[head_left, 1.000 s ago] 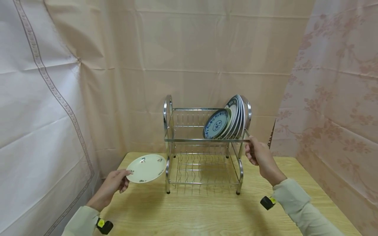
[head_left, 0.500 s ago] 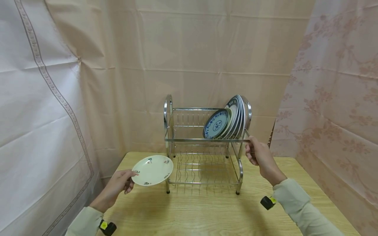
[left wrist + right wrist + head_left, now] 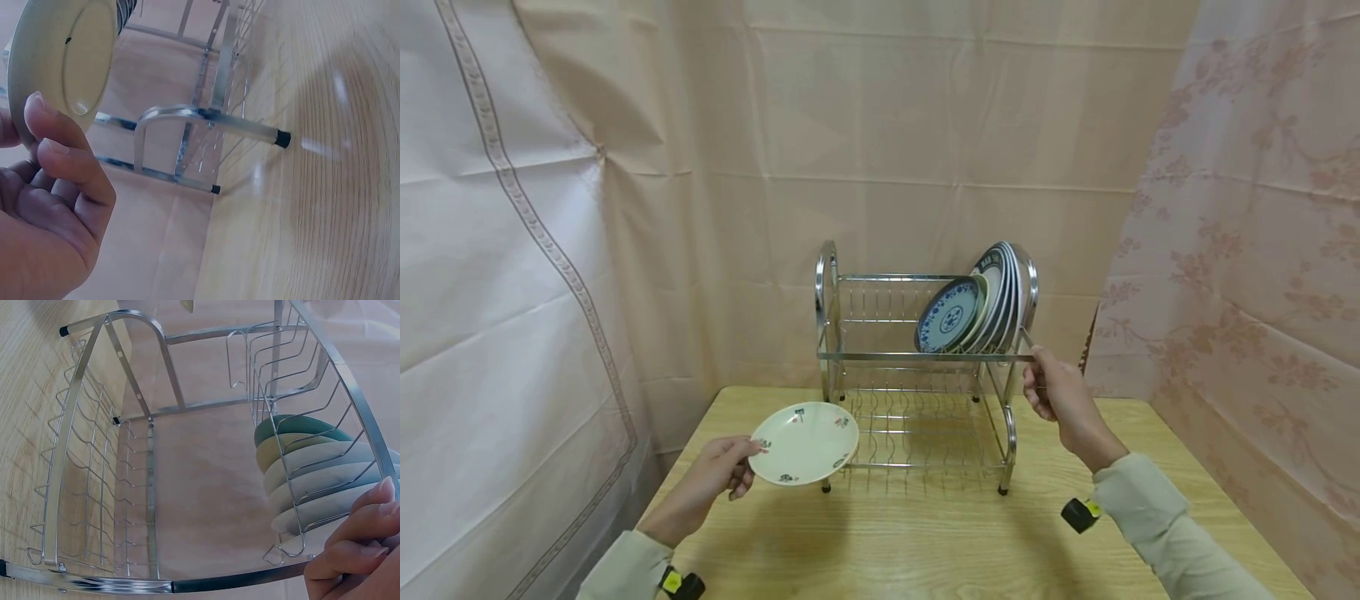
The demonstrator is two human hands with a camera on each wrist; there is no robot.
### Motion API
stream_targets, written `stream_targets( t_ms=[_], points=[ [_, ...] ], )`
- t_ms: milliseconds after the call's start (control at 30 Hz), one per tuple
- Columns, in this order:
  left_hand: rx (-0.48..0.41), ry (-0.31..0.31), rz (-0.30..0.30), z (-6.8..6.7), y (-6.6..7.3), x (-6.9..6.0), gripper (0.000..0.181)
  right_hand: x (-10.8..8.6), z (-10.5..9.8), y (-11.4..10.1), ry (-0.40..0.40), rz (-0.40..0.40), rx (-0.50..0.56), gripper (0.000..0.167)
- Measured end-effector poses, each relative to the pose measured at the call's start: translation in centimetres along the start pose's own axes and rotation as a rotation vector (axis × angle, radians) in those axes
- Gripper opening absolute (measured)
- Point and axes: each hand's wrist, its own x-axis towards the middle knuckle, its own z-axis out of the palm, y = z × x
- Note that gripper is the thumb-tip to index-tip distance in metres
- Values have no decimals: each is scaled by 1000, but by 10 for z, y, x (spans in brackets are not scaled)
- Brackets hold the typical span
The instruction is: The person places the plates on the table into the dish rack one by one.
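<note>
My left hand (image 3: 713,477) pinches the left rim of a cream plate (image 3: 803,443) with small printed motifs. The plate is held above the table, near the left front leg of a two-tier metal dish rack (image 3: 917,357). In the left wrist view the thumb and fingers lie on either side of the plate's edge (image 3: 62,56). At the upper tier's front right corner, my right hand (image 3: 1063,400) grips the rack. In the right wrist view its curled fingers (image 3: 350,550) are beside the rail, partly cut off by the frame.
Several plates lean together at the right of the upper tier, a blue-patterned plate (image 3: 951,317) in front of larger white plates (image 3: 1006,292). The rack's lower tier (image 3: 917,433) has wavy wire dividers. Curtains (image 3: 925,125) stand behind the wooden table (image 3: 910,542).
My left hand has carried the cream plate to the right and slightly toward me, so it now overlaps the rack's left front leg. The right hand and the racked plates stay put.
</note>
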Motion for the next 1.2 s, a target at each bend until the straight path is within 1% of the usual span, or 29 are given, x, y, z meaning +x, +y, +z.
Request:
stream_targets(
  t_ms=[133,333,700,833,1000,1100,1200],
  points=[
    [-4,-21,-11,5,0,1,31,0,-1,0,-3,-1,7,53],
    [3,-60,-2,12,1,1,32,-1,-1,-2,-3,12,9,53],
    [-14,-89,0,23,4,0,32,-1,-3,-2,-6,58,-6,52],
    [-14,-93,-2,27,5,0,30,-3,-5,5,-15,78,2,61],
    [-11,-100,5,32,5,0,29,-9,-1,19,-43,71,8,70],
    [-13,-119,10,35,5,0,30,-12,6,29,-53,71,-11,72],
    [-17,-138,13,38,5,1,31,-15,12,38,-77,91,-59,71]
  ],
)
